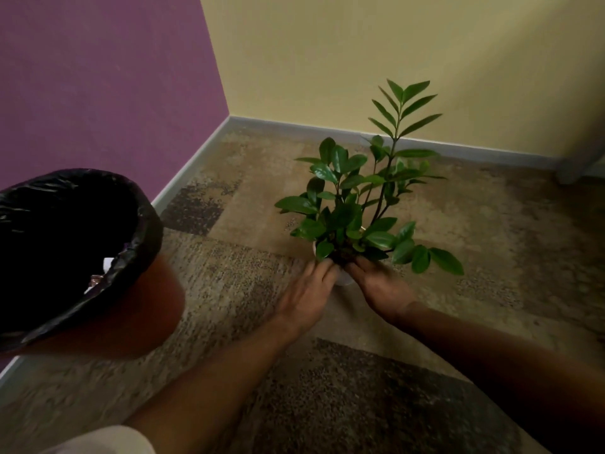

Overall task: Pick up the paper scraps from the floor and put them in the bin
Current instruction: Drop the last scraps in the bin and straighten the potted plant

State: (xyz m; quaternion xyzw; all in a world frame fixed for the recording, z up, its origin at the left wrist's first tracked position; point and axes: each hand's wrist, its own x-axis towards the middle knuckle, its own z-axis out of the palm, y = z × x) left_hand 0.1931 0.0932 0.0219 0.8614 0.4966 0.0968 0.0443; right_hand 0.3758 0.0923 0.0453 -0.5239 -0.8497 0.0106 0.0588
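1. Both hands are down at the base of a potted plant (357, 204) in the middle of the frame. The left hand (307, 298) has its fingers (322, 268) laid against the left side of the small white pot (343, 280); the right hand (381, 286) comes in from the lower right and cups the other side
2. Fingers on both hands look wrapped onto the pot and the plant's base, so grasping, not released. The tips are tucked under the leaves, so I can't see exactly how they sit
3. The pot is mostly hidden, just a bit of white showing between the two hands. It's down at the floor (248, 290), but I can't tell whether it's touching or slightly lifted
4. The bin (108, 283) is on the left edge of the frame, reddish-brown with a black liner (65, 204) folded over the rim, tilted in the wide-angle view
5. Inside the bin near the lower right of its rim there are some pale bits, looks like paper scraps (106, 263) plus a shinier piece, hard to make out
6. Floor is patchy brown-beige carpet. Upper left is a purple wall (98, 77), upper right a yellow wall (360, 44), grey skirting (294, 126) along both
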